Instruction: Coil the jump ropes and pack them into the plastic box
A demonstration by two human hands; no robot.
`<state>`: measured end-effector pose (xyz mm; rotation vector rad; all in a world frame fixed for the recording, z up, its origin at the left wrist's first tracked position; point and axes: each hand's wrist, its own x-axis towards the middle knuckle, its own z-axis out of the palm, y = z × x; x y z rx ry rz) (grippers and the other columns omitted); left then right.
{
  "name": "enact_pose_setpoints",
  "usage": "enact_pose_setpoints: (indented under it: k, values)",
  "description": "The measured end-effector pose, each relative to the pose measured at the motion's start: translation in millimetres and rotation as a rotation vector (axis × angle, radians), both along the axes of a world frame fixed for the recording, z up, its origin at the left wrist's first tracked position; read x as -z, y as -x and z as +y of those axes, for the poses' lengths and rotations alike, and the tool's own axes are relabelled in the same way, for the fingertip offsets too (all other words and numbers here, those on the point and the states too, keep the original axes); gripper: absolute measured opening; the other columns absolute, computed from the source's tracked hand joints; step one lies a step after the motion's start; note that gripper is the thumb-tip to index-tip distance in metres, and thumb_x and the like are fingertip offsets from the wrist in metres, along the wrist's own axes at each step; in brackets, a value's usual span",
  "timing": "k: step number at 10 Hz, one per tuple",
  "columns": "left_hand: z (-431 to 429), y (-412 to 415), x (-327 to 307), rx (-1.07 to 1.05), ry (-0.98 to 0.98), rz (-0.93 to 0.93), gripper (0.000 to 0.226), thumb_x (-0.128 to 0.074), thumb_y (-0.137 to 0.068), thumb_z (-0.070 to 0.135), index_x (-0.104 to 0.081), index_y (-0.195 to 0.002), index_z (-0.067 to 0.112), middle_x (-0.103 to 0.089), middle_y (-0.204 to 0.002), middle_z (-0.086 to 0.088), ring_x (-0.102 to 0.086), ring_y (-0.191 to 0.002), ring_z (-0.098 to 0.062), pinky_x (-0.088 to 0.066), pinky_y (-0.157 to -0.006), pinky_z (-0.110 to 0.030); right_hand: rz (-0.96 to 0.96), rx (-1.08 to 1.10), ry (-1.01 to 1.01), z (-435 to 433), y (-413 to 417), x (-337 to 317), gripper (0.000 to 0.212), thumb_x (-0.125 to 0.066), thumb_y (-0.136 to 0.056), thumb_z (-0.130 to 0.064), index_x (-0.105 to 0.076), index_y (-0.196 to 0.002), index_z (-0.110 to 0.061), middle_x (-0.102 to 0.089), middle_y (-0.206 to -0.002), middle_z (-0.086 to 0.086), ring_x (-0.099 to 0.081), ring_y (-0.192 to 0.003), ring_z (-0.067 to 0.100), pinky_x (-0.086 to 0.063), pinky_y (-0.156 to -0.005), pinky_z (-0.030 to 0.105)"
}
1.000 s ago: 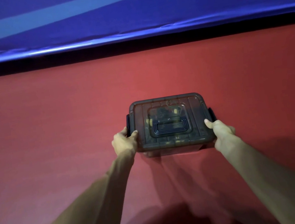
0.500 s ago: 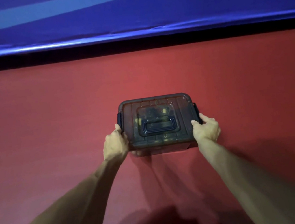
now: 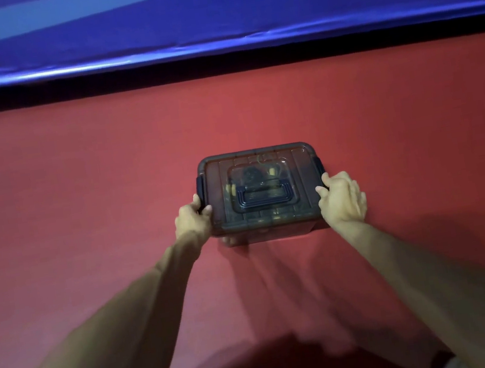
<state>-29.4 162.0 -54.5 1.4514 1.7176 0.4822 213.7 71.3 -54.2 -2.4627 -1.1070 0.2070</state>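
Observation:
A smoky, see-through plastic box (image 3: 306,203) with its lid on stands on the red surface (image 3: 82,206). Dark side latches and a folded blue handle (image 3: 263,196) show on it. Through the lid I make out dark coiled jump ropes (image 3: 254,176) with yellowish parts. My left hand (image 3: 192,220) grips the box's left near edge, thumb on the lid by the latch. My right hand (image 3: 343,197) holds the right near corner, thumb on the lid and fingers curled down the side.
The red surface stretches wide to both sides of the box and towards me. At its far edge runs a black strip, and above it a blue padded wall (image 3: 211,16) with a lighter stripe. My arms' shadows fall near the bottom edge.
The box sits a little farther along the red surface than a second ago, with both hands still on its sides. My right hand's fingers have spread lower along the side.

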Motion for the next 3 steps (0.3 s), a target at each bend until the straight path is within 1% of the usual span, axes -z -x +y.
enact_pose_setpoints:
  k: [1, 2, 3]
  values:
    - [8.2, -9.4, -0.2, 0.004, 0.049, 0.034, 0.029, -0.051, -0.088, 0.003, -0.052, -0.117, 0.002, -0.058, -0.118, -0.021, -0.059, -0.108, -0.04, -0.051, -0.092, -0.048, -0.203, -0.097, 0.102, 3.4, -1.1, -6.3, 0.03, -0.064, -0.088, -0.015, -0.063, -0.117, -0.008, -0.049, -0.128, 0.007, -0.044, -0.116, 0.028, -0.031, -0.094, 0.039]
    - [19.3, -15.6, -11.1, 0.013, 0.125, 0.098, 0.043, -0.049, -0.083, 0.0, -0.047, -0.126, 0.001, -0.038, -0.136, -0.018, -0.052, -0.114, -0.042, -0.047, -0.1, -0.047, -0.235, -0.126, 0.089, 7.1, 3.2, -5.0, 0.039, -0.068, -0.08, -0.007, -0.06, -0.118, -0.002, -0.045, -0.136, 0.011, -0.044, -0.12, 0.031, -0.031, -0.095, 0.041]
    - [22.9, -17.8, -46.1, 0.079, 0.084, 0.157, 0.059, -0.052, -0.083, 0.004, -0.038, -0.141, 0.006, -0.025, -0.146, -0.014, -0.038, -0.129, -0.039, -0.039, -0.108, -0.047, -0.158, -0.244, 0.108, 11.8, 9.1, -25.7, 0.048, -0.064, -0.083, -0.009, -0.053, -0.13, -0.007, -0.048, -0.132, 0.01, -0.044, -0.119, 0.03, -0.033, -0.096, 0.041]
